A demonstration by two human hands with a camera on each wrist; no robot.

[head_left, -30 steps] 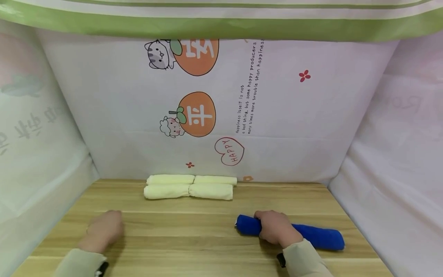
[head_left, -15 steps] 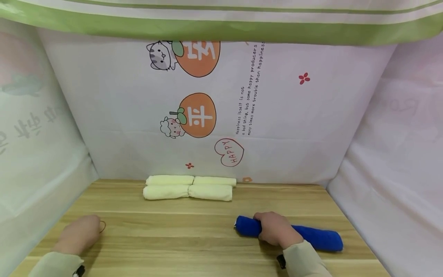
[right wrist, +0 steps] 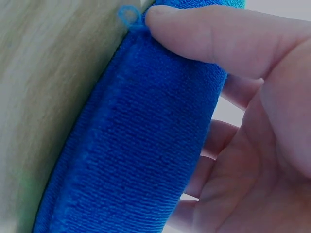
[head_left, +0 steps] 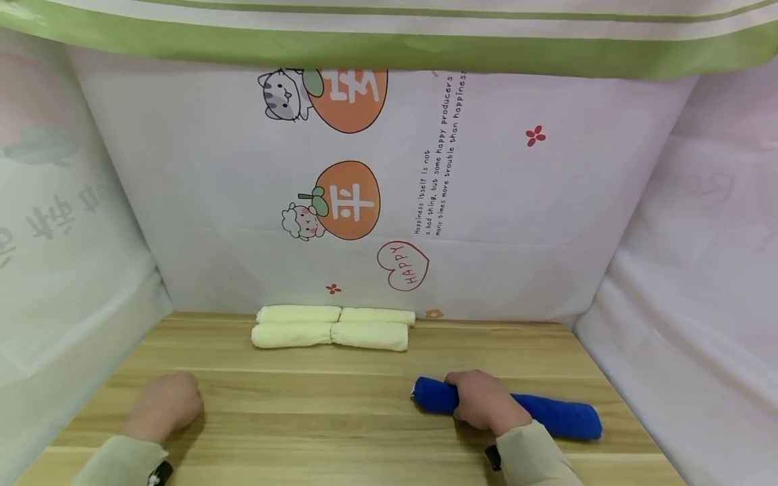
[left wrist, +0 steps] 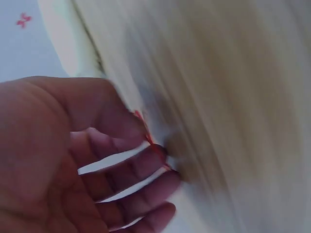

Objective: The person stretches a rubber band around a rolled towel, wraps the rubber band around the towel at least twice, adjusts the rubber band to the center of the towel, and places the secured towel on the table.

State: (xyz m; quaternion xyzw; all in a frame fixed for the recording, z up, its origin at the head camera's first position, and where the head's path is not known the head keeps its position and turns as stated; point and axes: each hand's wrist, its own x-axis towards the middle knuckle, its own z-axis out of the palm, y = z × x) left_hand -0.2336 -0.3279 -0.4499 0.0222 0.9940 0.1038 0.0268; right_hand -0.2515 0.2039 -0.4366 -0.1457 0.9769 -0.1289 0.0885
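A rolled blue towel lies on the right side of the wooden table. My right hand grips it near its left end. In the right wrist view the thumb presses along the towel beside a small blue loop, and the other fingers wrap its far side. Over at the left, my left hand is just above the tabletop. Between its thumb and fingers it pinches a thin red rubber band, visible in the left wrist view but hidden from the head view.
Two rolled pale yellow towels, each tied at the middle, lie side by side at the table's back edge. White printed cloth encloses the wooden table at the back and both sides.
My left hand moved left, showing the band's loop, then came partly back to the right. The right hand and blue towel have stayed in place.
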